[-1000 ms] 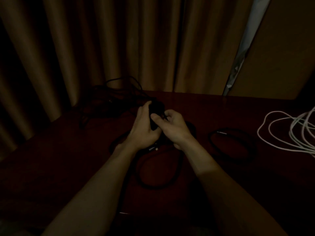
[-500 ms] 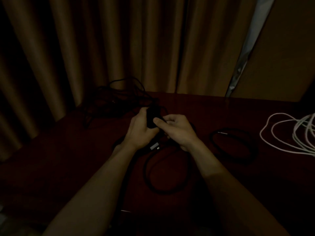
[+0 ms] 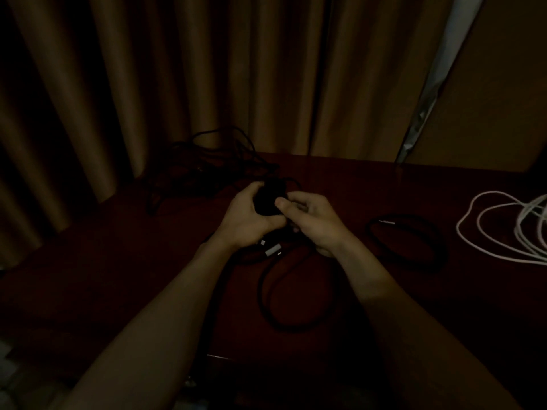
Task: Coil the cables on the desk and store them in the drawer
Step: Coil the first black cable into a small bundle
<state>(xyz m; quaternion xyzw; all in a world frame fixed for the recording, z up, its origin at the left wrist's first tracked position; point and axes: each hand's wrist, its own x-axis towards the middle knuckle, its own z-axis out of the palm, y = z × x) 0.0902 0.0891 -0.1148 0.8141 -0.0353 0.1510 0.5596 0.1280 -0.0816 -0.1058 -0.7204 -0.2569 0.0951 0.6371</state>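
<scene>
While the black cable (image 3: 261, 294) is clutched over the desk (image 3: 370, 184) by both the left hand (image 3: 247, 221) and right hand (image 3: 315, 223), its floppy, springy loops look light but unruly, so it's probably best gripped right at the bundled middle, tbh.

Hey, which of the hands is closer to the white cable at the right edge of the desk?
Right. The right hand grips the black cable mid-desk, well left of the white cable. The left hand holds it too, even farther left.
</scene>
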